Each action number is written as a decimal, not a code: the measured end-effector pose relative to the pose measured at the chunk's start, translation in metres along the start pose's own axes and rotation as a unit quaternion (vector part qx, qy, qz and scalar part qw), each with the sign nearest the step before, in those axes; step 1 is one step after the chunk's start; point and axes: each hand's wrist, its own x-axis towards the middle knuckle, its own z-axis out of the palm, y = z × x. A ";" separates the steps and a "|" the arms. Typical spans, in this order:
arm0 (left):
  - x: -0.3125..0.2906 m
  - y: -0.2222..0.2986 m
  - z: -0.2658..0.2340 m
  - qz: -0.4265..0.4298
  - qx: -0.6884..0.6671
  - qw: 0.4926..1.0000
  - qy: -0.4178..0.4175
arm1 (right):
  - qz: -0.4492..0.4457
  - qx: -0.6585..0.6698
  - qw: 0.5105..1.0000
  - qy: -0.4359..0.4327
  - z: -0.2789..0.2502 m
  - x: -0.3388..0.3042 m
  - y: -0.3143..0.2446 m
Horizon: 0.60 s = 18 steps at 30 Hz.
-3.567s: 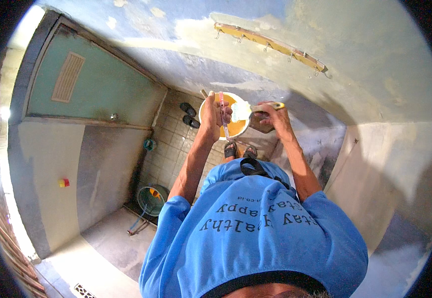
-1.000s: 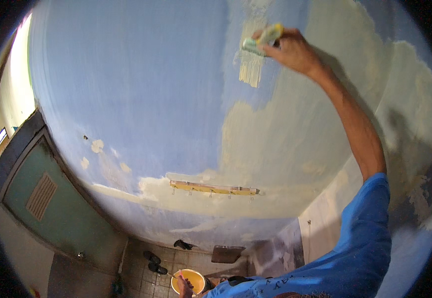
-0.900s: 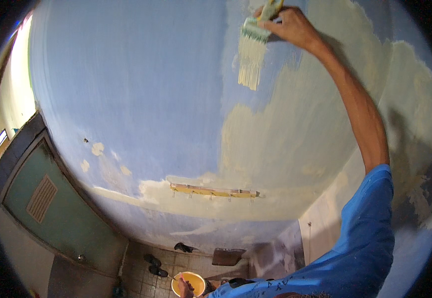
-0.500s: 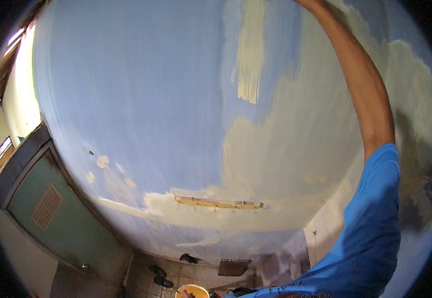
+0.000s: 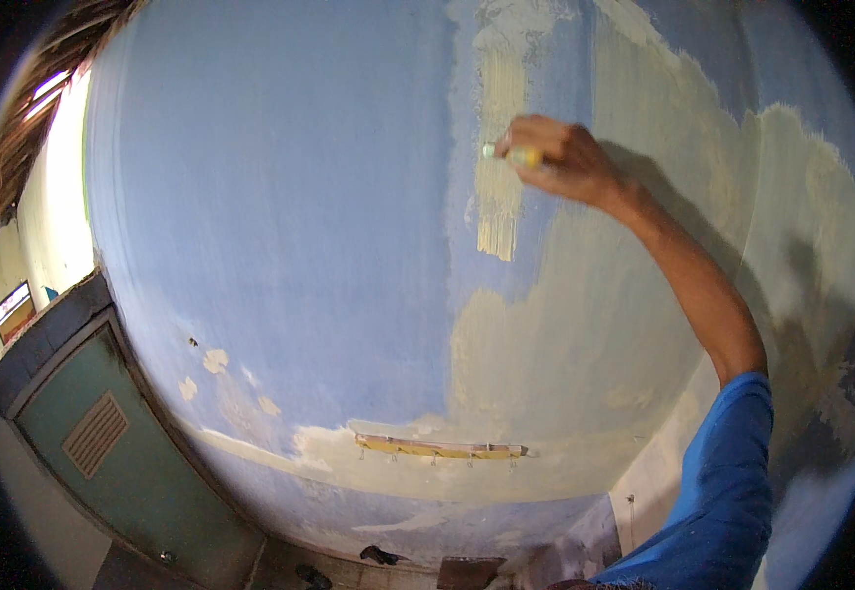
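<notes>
- Gripping brush (image 5: 526, 157) at upper centre with closely curled fingers of right hand (image 5: 570, 162).
- Held over pale streak (image 5: 499, 221), probably to keep tip near wall (image 5: 290, 197).
- No sight of left hand or its grip.

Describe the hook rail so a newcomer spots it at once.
Find the big blue wall, then look low, below the right hand. The hook rail is the long yellowish strip there; unlike the pale paint beside it, it bears small hooks.
</notes>
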 end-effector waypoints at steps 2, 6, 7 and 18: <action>0.000 0.002 0.001 -0.001 0.003 1.000 -0.002 | 0.146 0.089 0.985 0.004 -0.011 0.019 0.022; -0.003 0.004 -0.006 0.003 0.003 1.000 0.006 | 0.222 0.087 0.971 0.015 -0.023 0.077 0.100; -0.003 0.004 -0.008 0.003 0.002 1.000 0.008 | 0.222 0.064 0.972 0.031 -0.023 0.087 0.111; -0.008 -0.006 -0.023 -0.001 0.011 1.000 0.008 | -0.044 -0.062 0.988 0.135 -0.007 0.069 0.083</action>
